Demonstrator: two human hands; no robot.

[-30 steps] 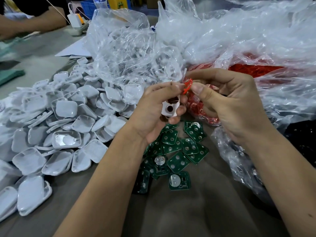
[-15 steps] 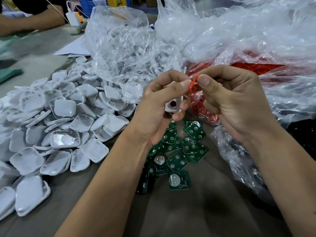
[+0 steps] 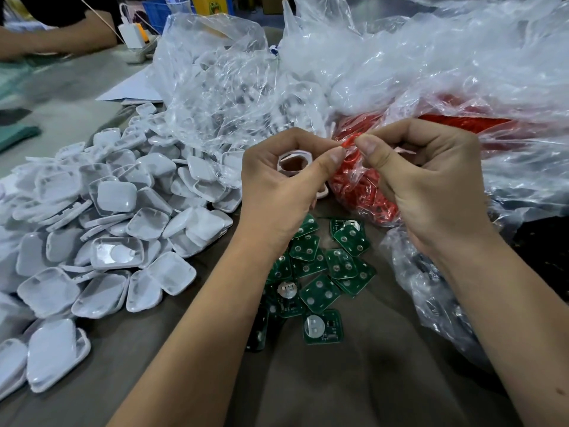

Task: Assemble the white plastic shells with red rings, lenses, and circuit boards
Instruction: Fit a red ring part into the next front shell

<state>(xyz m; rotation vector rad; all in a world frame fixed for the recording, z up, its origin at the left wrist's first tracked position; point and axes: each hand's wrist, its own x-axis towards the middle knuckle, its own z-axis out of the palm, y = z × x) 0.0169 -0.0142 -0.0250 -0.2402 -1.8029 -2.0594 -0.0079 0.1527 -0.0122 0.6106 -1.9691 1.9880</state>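
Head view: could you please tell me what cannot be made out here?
- Red ring: mostly hidden between the fingertips of the left hand and right hand.
- White shell: largely covered by the left hand's fingers.
- Lenses: none recognisable; crinkled clear bags obscure their contents.

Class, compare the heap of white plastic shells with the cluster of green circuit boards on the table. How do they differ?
The white shells form a large, deep heap on the left; the green circuit boards make a small, shallow cluster between the forearms. The shells are domed and plain; the boards are flat, with silver dots or round metal discs. Both lie loose and jumbled on the table, touched by neither hand.
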